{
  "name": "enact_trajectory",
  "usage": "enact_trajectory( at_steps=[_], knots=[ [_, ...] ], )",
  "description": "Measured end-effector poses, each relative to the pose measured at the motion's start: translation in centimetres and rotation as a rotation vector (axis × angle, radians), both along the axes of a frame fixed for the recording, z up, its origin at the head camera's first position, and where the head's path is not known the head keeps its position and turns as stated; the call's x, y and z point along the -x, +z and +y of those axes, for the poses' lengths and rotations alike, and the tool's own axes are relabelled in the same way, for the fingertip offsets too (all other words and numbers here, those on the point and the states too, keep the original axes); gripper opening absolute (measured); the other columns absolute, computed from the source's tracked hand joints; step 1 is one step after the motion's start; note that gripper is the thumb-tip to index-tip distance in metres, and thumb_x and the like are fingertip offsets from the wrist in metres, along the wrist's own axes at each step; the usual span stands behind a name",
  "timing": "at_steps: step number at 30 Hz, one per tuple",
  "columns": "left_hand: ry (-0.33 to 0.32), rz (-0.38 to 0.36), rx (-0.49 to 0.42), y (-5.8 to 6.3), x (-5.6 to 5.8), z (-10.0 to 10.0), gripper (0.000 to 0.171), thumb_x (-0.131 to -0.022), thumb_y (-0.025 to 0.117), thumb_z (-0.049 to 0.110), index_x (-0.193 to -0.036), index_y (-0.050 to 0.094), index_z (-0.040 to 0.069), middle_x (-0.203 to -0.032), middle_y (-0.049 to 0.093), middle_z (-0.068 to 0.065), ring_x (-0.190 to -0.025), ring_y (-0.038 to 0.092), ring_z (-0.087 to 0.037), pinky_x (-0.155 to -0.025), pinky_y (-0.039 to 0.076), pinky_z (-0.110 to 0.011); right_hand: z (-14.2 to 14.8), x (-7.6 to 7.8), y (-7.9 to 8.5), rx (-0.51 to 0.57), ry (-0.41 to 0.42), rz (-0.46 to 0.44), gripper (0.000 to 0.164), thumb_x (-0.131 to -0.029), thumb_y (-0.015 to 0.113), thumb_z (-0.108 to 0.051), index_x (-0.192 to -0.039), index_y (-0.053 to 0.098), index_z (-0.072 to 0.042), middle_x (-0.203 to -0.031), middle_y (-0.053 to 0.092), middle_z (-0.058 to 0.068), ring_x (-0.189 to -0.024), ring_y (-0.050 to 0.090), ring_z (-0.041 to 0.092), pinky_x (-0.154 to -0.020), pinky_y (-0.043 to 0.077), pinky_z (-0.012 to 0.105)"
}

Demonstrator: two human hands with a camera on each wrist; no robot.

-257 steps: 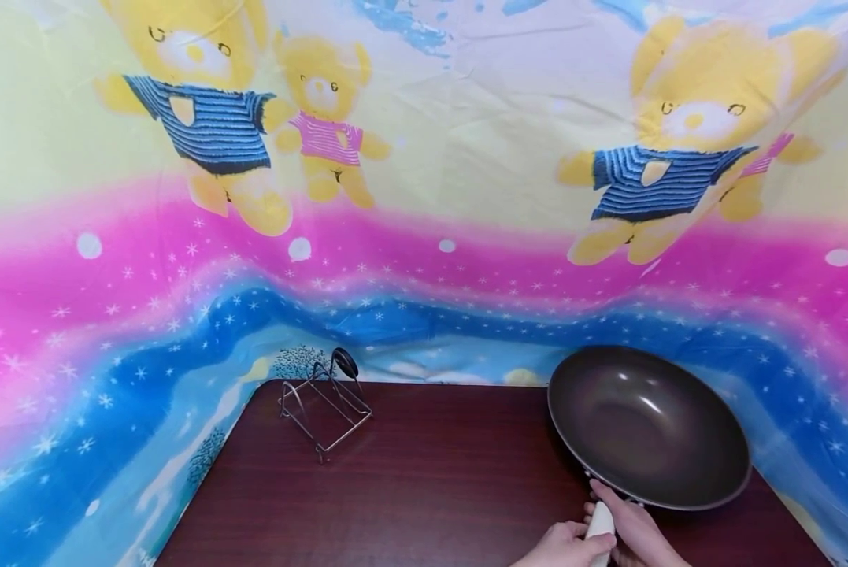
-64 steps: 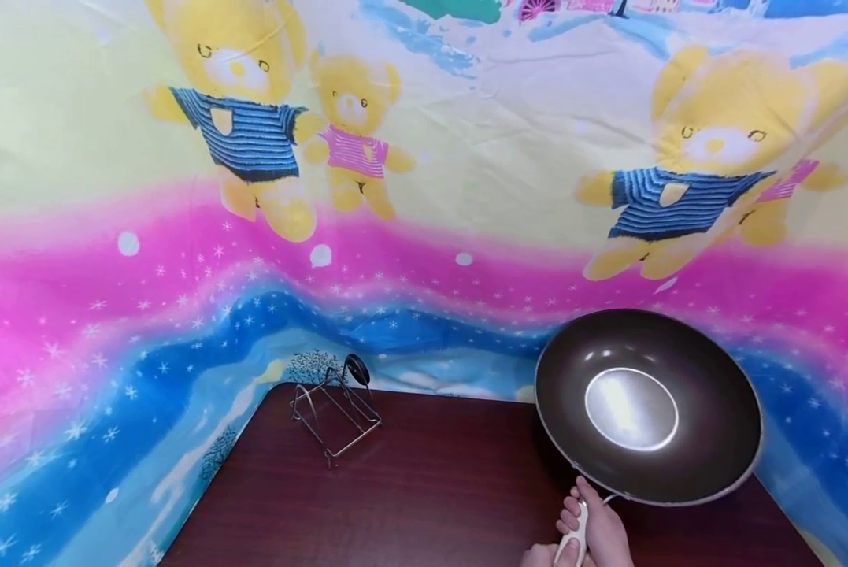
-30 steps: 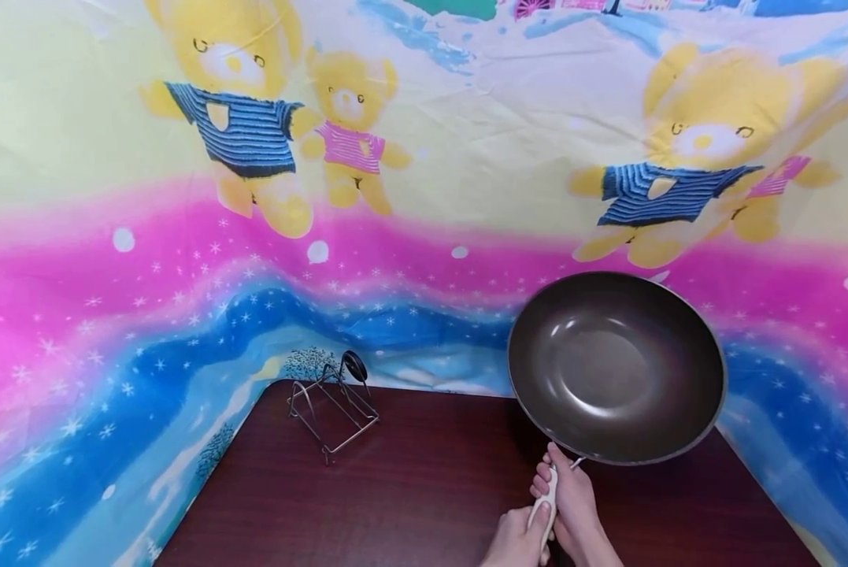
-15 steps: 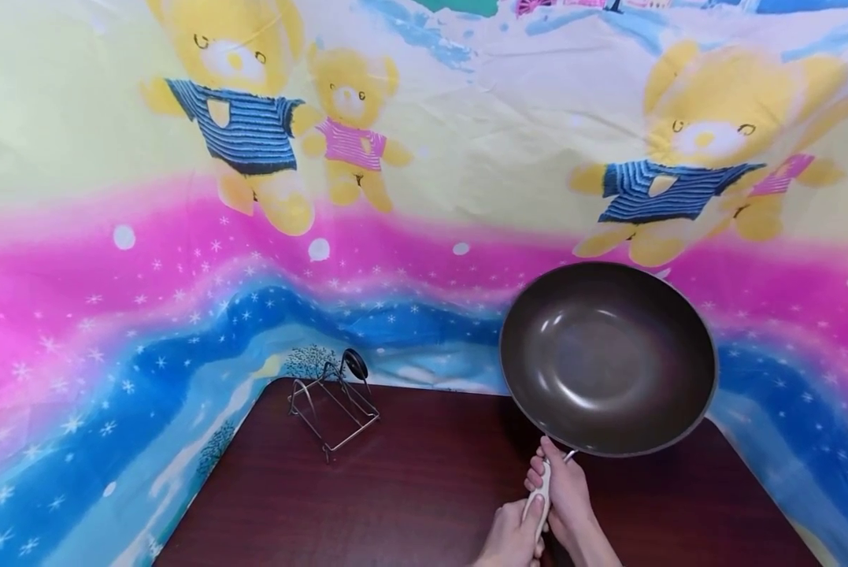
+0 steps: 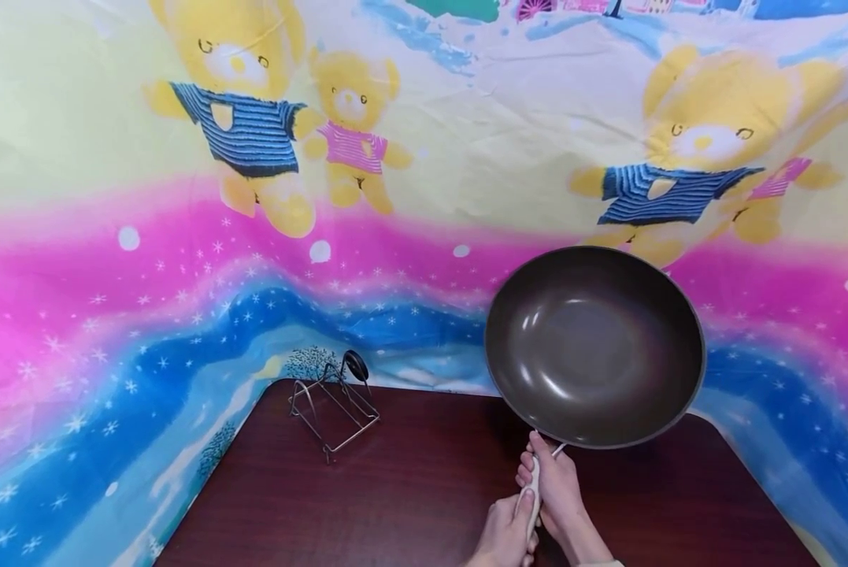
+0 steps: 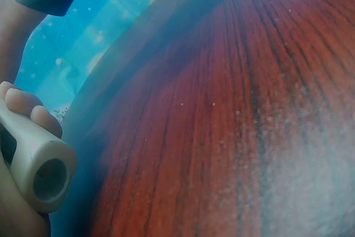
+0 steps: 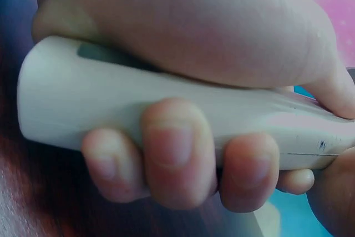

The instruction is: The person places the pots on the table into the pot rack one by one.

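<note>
A deep dark wok [image 5: 597, 346] with a cream handle [image 5: 535, 476] is held up over the right half of the table, its inside tilted towards the head camera. My right hand [image 5: 557, 484] grips the handle close to the bowl. Lower down, my left hand [image 5: 507, 531] holds its end part, thumb along the top. Fingers curled round the pale handle [image 7: 122, 104] fill the right wrist view. The left wrist view catches the hollow end of the handle [image 6: 44, 156] at its left side, with fingertips above it.
A wire rack [image 5: 335, 409] with a black disc [image 5: 356, 365] on one upright stands at the table's back left. The dark red wooden table [image 5: 367, 504] meets a bear-printed cloth [image 5: 459, 197] behind and at both sides.
The wok has risen and shifted left with both hands on its handle, from low at the right side. Its inside faces the head camera more. The rack has stayed in place.
</note>
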State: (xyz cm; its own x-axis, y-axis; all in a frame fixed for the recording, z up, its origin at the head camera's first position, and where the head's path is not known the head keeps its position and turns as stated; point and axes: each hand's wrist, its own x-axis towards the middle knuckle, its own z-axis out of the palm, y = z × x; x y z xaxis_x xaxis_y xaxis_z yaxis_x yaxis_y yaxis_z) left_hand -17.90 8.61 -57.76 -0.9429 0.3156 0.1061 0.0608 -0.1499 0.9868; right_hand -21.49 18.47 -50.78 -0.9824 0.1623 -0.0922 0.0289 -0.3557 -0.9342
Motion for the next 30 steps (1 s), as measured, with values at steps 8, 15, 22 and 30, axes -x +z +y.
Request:
enact_trajectory(
  at_steps=[8,15,22,30],
  knots=[
    [0.000,-0.019,-0.046,-0.3,0.0,-0.4,0.051,-0.109,0.042,0.040,-0.076,0.051,0.003,-0.045,0.043,0.006,-0.031,0.039,-0.002,-0.031,0.032,-0.018,-1.0,-0.2,0.1,-0.026,0.008,0.029,0.033,-0.104,0.057,-0.036,-0.088,0.049,-0.009,-0.064,0.045,-0.002,-0.051,0.043,0.011,-0.050,0.041,0.024],
    [0.006,-0.014,-0.062,-0.2,0.2,-0.6,0.050,-0.110,0.039,0.041,-0.076,0.051,0.005,-0.045,0.043,0.006,-0.030,0.039,-0.003,-0.030,0.032,-0.018,-1.7,-0.3,0.7,-0.065,0.025,0.077,0.033,-0.104,0.057,-0.035,-0.086,0.048,-0.009,-0.064,0.045,-0.002,-0.051,0.043,0.010,-0.049,0.040,0.023],
    [0.023,0.006,-0.090,-0.1,0.3,-0.9,0.053,-0.111,0.035,0.038,-0.075,0.051,0.001,-0.043,0.042,0.006,-0.029,0.038,-0.002,-0.028,0.030,-0.018,-2.4,0.0,1.2,-0.110,0.029,0.091,0.034,-0.104,0.058,-0.035,-0.090,0.047,-0.006,-0.065,0.045,-0.001,-0.052,0.043,0.011,-0.049,0.041,0.023],
    [0.031,-0.023,-0.117,-0.1,0.4,-1.3,0.056,-0.111,0.035,0.038,-0.073,0.050,0.000,-0.043,0.041,0.004,-0.029,0.037,-0.002,-0.028,0.029,-0.019,-3.2,0.0,1.5,-0.158,0.037,0.072,0.035,-0.103,0.058,-0.036,-0.092,0.047,-0.005,-0.066,0.044,0.000,-0.052,0.043,0.011,-0.050,0.041,0.024]
  ],
)
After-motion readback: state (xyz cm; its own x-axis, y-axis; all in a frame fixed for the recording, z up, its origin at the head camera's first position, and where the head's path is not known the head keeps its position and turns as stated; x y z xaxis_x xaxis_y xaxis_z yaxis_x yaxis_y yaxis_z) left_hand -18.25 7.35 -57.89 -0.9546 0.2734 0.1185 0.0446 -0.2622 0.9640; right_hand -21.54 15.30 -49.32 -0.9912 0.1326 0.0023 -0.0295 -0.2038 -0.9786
